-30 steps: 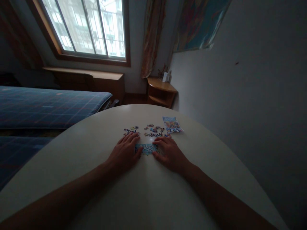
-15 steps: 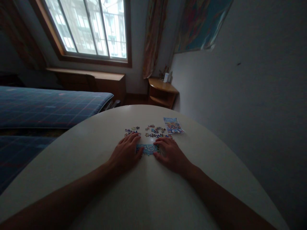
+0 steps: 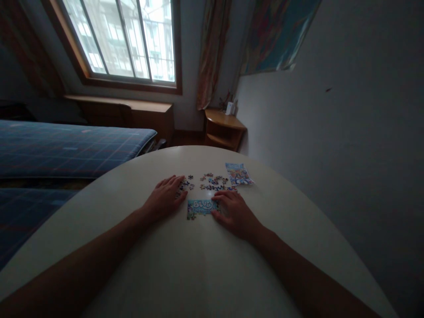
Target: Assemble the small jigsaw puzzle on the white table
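One flat, blue-and-orange printed sheet or packet (image 3: 238, 173) lies between one and two o'clock from the pale-blue assembled jigsaw strip (image 3: 200, 206) on the round white table (image 3: 198, 265); whether it contains anything cannot be told. At ten o'clock, the bare left hand (image 3: 165, 195), palm down, partly covers small multicoloured jigsaw pieces (image 3: 190, 177); its grip is unclear. At three, the bare right hand (image 3: 234, 213) spans the strip's end, thumb and fingers apart.
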The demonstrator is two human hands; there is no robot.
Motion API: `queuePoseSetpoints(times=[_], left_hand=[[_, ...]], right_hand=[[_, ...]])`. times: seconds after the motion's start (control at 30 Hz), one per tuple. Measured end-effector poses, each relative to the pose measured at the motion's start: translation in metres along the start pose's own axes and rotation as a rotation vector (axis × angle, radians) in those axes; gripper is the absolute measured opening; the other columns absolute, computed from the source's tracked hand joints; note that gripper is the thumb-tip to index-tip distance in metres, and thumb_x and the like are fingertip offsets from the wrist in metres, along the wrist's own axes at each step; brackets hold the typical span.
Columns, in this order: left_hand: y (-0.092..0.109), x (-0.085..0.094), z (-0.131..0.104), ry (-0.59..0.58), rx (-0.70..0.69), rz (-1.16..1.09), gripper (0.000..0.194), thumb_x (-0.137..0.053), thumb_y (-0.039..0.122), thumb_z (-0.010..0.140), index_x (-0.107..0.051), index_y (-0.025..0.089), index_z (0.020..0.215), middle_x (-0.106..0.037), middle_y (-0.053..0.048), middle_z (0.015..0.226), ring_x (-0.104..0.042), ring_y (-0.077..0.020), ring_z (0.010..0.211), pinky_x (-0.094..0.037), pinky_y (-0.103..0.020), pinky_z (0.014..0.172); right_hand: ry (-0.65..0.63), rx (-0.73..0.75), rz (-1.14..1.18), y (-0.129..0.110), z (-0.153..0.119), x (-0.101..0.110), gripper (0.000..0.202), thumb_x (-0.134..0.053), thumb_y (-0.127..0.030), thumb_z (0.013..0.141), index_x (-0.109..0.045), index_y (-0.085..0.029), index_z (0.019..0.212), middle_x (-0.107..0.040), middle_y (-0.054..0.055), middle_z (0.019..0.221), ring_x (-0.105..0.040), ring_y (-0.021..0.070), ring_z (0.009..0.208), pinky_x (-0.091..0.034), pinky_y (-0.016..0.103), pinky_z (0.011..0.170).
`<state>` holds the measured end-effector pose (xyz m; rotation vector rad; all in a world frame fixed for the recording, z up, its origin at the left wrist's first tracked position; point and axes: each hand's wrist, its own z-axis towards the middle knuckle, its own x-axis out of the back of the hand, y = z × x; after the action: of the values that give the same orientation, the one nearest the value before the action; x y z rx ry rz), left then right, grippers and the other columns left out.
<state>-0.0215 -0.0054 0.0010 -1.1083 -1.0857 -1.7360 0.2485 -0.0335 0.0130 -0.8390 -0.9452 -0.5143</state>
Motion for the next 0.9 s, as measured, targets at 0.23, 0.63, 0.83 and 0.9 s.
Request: queuePoseSetpoints(times=[0.23,0.63,0.83,0.9], left_hand=[[0.0039,0.0034,0.0001,0.081,-0.034,-0.090,0.037,-0.049,0.033,0.091,-0.057,0.018,0.125,-0.065,-0.011,0.127,-0.057,-0.0280,0.121,-0.041,-0.047,0.108],[0.0064,0.0036,-0.0002,0.109,-0.051,-0.200,0.047,-0.044,0.009,0.080,-0.058,0.019,0.124,-0.071,-0.006,0.116,-0.061,-0.0233,0.115,-0.044,-0.044,0.107],[0.0090,0.0064,0.0001,0.118,-0.064,-0.177,0.033,-0.051,0.026,0.090,-0.061,0.018,0.120,-0.071,-0.008,0.112,-0.062,-0.0262,0.110,-0.045,-0.047,0.104],[0.0087,0.0058,0.0005,0.103,-0.076,-0.193,0.033,-0.052,0.028,0.090,-0.061,0.019,0.121,-0.071,-0.007,0.110,-0.062,-0.0262,0.110,-0.045,-0.046,0.103]], right_hand=[[-0.002,-0.005,-0.002,-0.0011,-0.0003,0.0000,0.033,-0.067,-0.032,0.086,-0.064,-0.022,0.117,-0.064,0.010,0.126,-0.055,0.0272,0.121,-0.036,0.051,0.108],[-0.002,-0.008,-0.005,-0.0007,-0.0002,0.0012,0.032,-0.068,-0.032,0.086,-0.065,-0.022,0.116,-0.064,0.011,0.126,-0.056,0.0274,0.120,-0.036,0.051,0.109],[-0.016,-0.010,-0.011,-0.0014,0.0003,0.0023,0.033,-0.067,-0.033,0.086,-0.065,-0.021,0.117,-0.064,0.010,0.126,-0.055,0.0275,0.121,-0.037,0.050,0.109],[-0.012,-0.005,-0.012,-0.0013,0.0004,0.0021,0.033,-0.067,-0.033,0.086,-0.065,-0.021,0.117,-0.064,0.011,0.126,-0.055,0.0274,0.120,-0.037,0.050,0.109]])
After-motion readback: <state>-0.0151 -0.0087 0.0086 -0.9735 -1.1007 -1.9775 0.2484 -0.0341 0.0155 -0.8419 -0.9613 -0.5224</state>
